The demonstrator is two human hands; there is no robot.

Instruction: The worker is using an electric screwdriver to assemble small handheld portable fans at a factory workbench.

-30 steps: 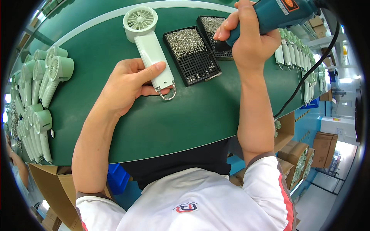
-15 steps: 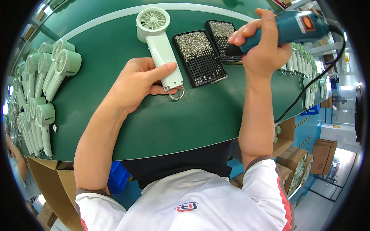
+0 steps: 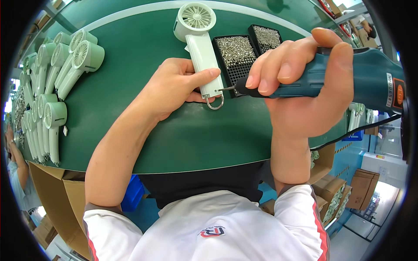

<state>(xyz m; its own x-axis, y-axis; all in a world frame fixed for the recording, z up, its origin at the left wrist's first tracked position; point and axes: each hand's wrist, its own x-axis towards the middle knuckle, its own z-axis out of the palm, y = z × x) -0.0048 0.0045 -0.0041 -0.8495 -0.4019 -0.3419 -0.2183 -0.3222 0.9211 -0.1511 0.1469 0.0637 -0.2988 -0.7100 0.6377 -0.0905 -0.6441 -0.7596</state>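
A pale green handheld fan (image 3: 203, 54) lies on the green table, its round grille at the far end and a metal wire loop at the near end. My left hand (image 3: 176, 85) is closed around the lower handle, thumb on top. In my right hand (image 3: 305, 87) is a teal electric screwdriver (image 3: 370, 78), held level and pointing left. Its thin bit meets the handle's near end by a small hole; whether it sits in the hole I cannot tell. Just beyond the bit stands a black screw tray (image 3: 237, 54), filled with silver screws at its far part and partly hidden by my right hand.
A second black screw tray (image 3: 266, 38) stands behind the first. Several pale green fans (image 3: 54, 115) are grouped at the table's left. More fans lie at the right edge, near the screwdriver's black cord (image 3: 348, 134). Cardboard boxes (image 3: 365, 187) and a blue bin (image 3: 133, 193) are below table level.
The screwdriver has come down and left, from above the trays to the fan handle's near end. Both hands' grips stay the same. The fan appears farther right in view.
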